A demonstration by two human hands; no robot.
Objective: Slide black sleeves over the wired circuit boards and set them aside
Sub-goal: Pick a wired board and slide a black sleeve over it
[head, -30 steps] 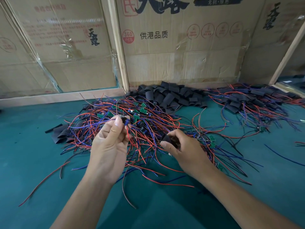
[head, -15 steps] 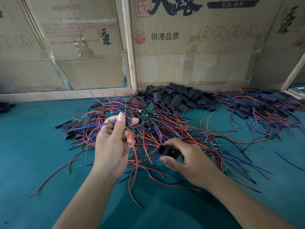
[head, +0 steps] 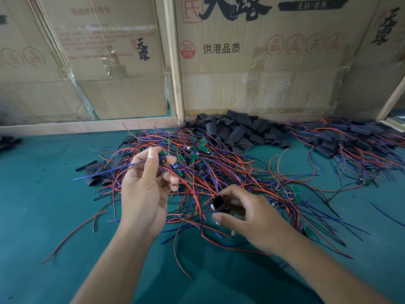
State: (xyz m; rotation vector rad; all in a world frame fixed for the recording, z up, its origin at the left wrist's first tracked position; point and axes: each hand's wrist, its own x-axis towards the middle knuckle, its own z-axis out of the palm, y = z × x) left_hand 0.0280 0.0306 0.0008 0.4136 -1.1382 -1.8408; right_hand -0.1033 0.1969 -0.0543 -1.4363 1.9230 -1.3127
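Two hands work apart above the tangle, and the likeliest trouble is in the wires. The left hand pinches a small wired circuit board between thumb and forefinger, palm turned toward the camera, its red and blue leads trailing down into the heap of loose wired boards at the middle of the tabletop. If those leads are snagged there, lifting could drag other boards along. The right hand sits lower and nearer, fingers curled round a short black sleeve whose open mouth faces the left hand. Sleeve and board are not yet touching. A flattened mouth, or splayed leads, could catch the board at the entry. Farther back, a pile of spare sleeves lies against the cardboard wall. Finished sleeved boards lie toward the far right corner.
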